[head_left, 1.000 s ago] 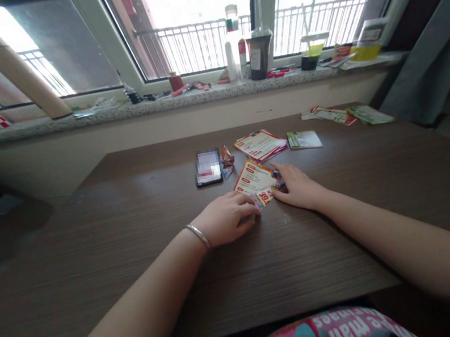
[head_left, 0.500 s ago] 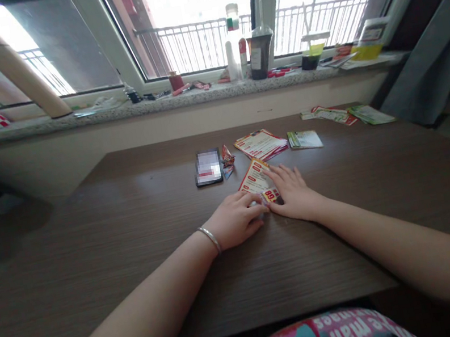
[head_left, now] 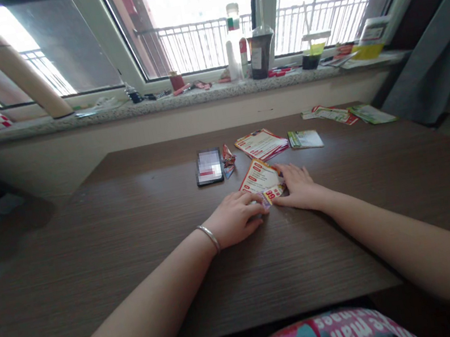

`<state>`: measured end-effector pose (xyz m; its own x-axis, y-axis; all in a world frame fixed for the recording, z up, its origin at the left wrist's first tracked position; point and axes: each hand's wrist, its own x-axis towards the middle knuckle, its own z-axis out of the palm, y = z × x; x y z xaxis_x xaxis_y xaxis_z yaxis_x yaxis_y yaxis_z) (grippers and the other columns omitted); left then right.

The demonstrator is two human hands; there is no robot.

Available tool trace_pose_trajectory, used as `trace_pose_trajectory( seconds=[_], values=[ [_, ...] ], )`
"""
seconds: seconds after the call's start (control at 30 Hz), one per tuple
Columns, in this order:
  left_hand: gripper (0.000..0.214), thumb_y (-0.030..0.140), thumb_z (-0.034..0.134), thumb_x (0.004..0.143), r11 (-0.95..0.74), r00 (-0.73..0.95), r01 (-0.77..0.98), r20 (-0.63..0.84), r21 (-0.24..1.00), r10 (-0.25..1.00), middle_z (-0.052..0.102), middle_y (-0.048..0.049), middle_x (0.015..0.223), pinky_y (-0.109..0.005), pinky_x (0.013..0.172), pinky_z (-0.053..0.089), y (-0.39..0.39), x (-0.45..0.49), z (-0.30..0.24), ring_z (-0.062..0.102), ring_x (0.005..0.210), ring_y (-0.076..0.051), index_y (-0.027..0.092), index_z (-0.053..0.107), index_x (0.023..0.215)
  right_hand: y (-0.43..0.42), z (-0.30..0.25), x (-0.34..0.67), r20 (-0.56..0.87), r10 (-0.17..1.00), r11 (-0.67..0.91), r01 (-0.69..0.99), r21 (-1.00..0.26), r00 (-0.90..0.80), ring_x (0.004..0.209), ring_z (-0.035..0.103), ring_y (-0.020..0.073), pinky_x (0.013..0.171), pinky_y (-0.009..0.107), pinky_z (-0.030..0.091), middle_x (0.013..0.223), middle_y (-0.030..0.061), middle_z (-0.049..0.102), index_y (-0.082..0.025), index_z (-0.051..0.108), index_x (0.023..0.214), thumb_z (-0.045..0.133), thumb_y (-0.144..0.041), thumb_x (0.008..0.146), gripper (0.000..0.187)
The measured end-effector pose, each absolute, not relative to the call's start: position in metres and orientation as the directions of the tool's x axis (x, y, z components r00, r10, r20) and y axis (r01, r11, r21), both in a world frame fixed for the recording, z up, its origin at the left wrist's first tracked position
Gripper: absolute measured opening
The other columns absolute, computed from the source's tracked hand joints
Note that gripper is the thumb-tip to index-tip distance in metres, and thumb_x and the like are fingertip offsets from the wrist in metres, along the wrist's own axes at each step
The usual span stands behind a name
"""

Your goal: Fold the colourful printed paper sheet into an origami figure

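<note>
A paper flyer (head_left: 258, 175) with a yellow and red border lies on the table between my hands. Its near edge is folded up into a flap (head_left: 271, 195) that shows a large printed number. My left hand (head_left: 242, 217), with a silver bangle at the wrist, has its bent fingers on the left end of the flap. At the other end, my right hand (head_left: 299, 187) holds the flyer's right edge, thumb near the fold and fingers curled beyond it. The fingertips of both hands are partly hidden. Behind the flyer rests a stack of similar flyers (head_left: 261, 144).
A phone (head_left: 208, 166) and a crumpled wrapper (head_left: 228, 159) lie left of the flyers. A small pad of cards (head_left: 305, 139) and loose leaflets (head_left: 337, 114) are at the back right of the table (head_left: 130, 219). Bottles and cups (head_left: 261, 53) line the windowsill.
My right hand has drawn back to the right, off the flyer's face to its edge, uncovering more print and the flap. My left hand stays nearly in place.
</note>
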<state>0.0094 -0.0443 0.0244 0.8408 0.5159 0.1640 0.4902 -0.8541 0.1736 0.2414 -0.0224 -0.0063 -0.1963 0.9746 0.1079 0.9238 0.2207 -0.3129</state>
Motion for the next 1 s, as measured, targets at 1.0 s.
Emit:
trace_pose_trajectory(
  seconds=[1.0],
  values=[
    [0.025,0.025,0.050,0.089,-0.876,0.858,0.438,0.199,0.202,0.474,0.055,-0.0069,0.123,-0.041,0.098,0.041,-0.044,0.010,0.020,0.051,0.113,-0.022,0.025,0.063,0.110,0.015,-0.016,0.292,0.140,0.990,0.059,0.951,-0.303,-0.017,0.127,0.039,0.0391,0.103,0.057,0.029,0.138,0.0194,0.043,-0.015,0.029,0.141,0.065,-0.047,0.067,0.088]
  ],
)
